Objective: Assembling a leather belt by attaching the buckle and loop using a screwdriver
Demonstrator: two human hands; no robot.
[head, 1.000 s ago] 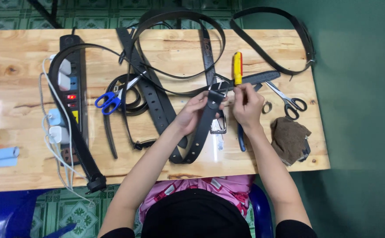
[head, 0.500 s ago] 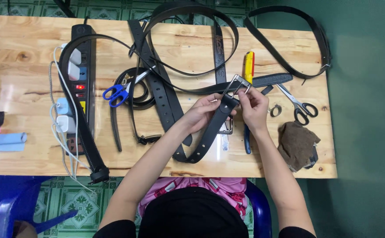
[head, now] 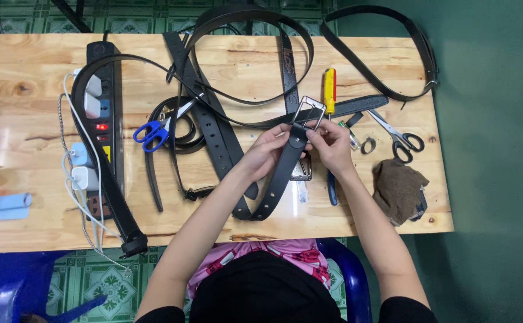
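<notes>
Both hands had lifted the black belt end point(head: 285, 164) slightly since the preceding views, the silver buckle frame point(head: 308, 113) now standing clear above the fingers. The left hand point(head: 267, 152) pinched the strap, the right hand point(head: 332, 142) closed on it just below the buckle, over the wooden table point(head: 22, 84), near a yellow-handled screwdriver point(head: 329, 90)
</notes>
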